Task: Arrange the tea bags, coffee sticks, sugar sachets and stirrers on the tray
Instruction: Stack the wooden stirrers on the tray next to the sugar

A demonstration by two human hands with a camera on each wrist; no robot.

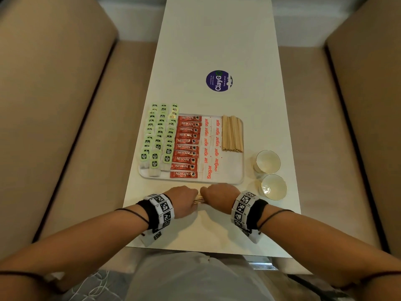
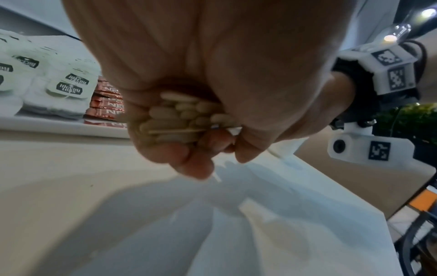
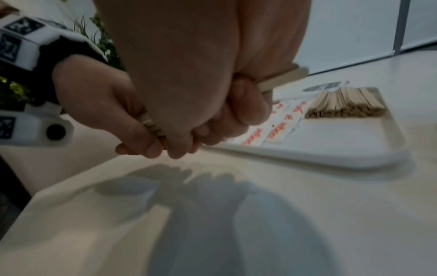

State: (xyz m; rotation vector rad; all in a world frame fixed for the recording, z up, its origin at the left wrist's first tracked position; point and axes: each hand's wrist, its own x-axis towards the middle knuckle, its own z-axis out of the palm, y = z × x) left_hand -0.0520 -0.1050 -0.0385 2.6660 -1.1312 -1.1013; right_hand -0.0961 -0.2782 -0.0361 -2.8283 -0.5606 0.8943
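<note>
A white tray (image 1: 237,174) on the table holds rows of green-tagged tea bags (image 1: 158,135), red coffee sticks (image 1: 187,146), white sugar sachets (image 1: 211,144) and a pile of wooden stirrers (image 1: 232,134). Just in front of the tray, my left hand (image 1: 184,200) and right hand (image 1: 217,197) meet above the table, both curled round one bundle of wooden stirrers (image 1: 199,200). The bundle's rounded ends (image 2: 179,115) show inside my left fist. Its other end (image 3: 283,76) sticks out past my right fingers (image 3: 246,108).
Two white cups (image 1: 268,162) (image 1: 273,187) stand on the table right of the tray. A round purple sticker (image 1: 218,81) lies farther back. Beige sofas (image 1: 54,105) flank the narrow white table (image 1: 217,231).
</note>
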